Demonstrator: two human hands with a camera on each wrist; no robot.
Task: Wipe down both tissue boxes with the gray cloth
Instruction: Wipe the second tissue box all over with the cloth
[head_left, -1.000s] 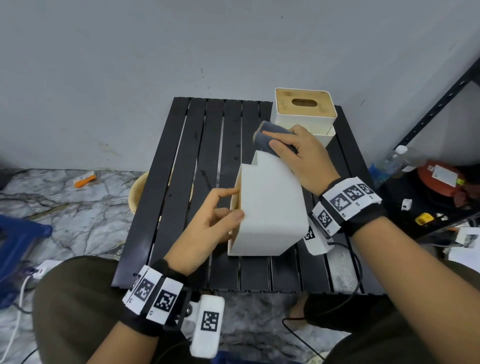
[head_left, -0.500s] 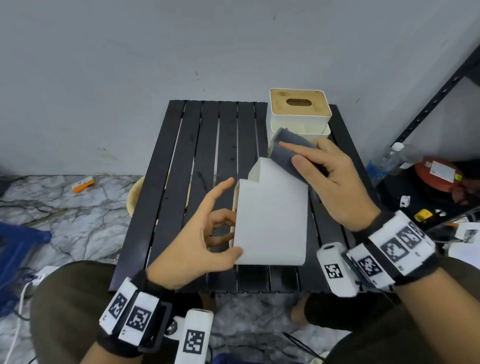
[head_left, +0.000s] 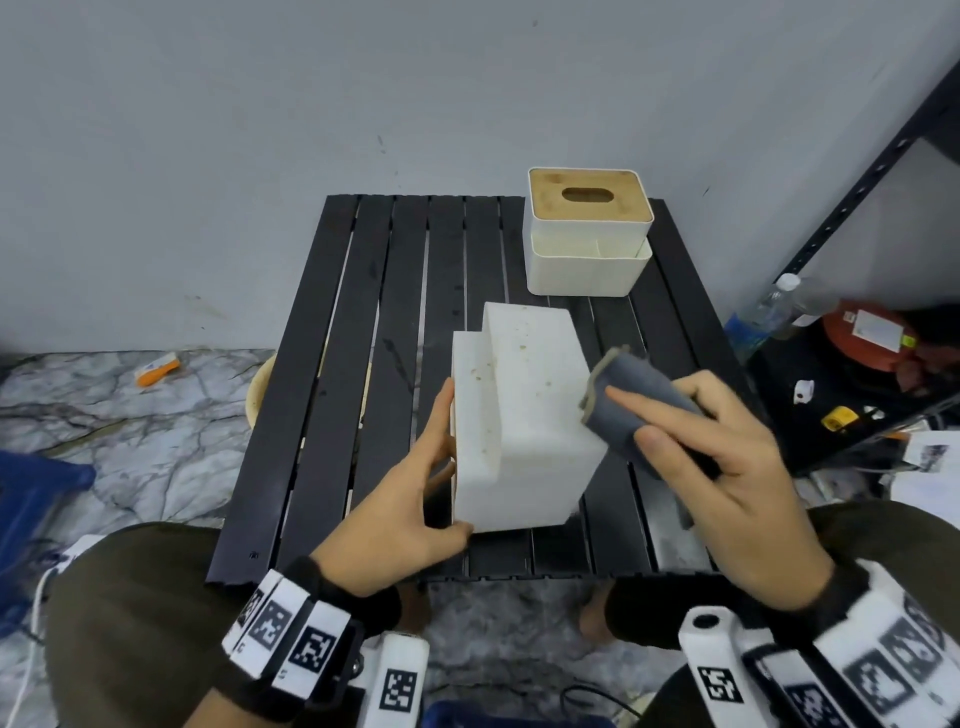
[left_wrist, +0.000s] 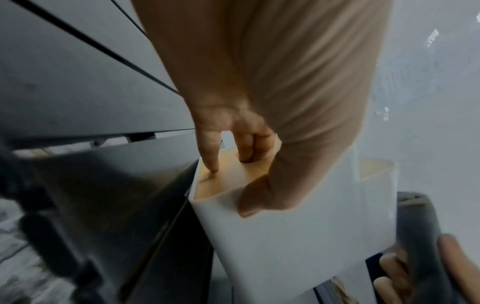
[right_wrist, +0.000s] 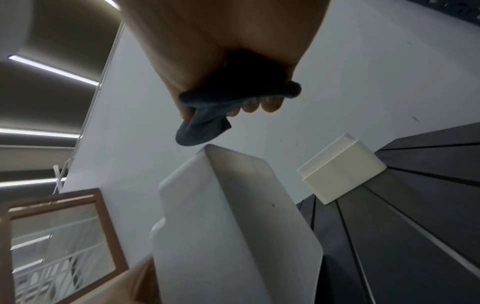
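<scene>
A white tissue box (head_left: 519, 415) lies tipped on its side near the front of the black slatted table (head_left: 332, 395), its soiled bottom facing up. My left hand (head_left: 415, 499) grips its left end, thumb on the near face and fingers curled into the wooden top (left_wrist: 226, 176). My right hand (head_left: 717, 467) holds the folded gray cloth (head_left: 634, 405) just off the box's right edge, and the right wrist view shows the cloth (right_wrist: 207, 123) above the box (right_wrist: 233, 226). The second tissue box (head_left: 587, 234), white with a slotted wooden lid, stands upright at the back right.
A black metal shelf frame (head_left: 857, 182) stands to the right, with a clear bottle (head_left: 763, 317), a red object (head_left: 872, 338) and small items on the floor by it. A pale bowl (head_left: 257, 384) sits under the table's left edge. A grey wall is behind.
My right hand has drawn the cloth from the box's far end back toward me and off to its right side. The left hand has shifted its grip, and the box's soiled face now shows.
</scene>
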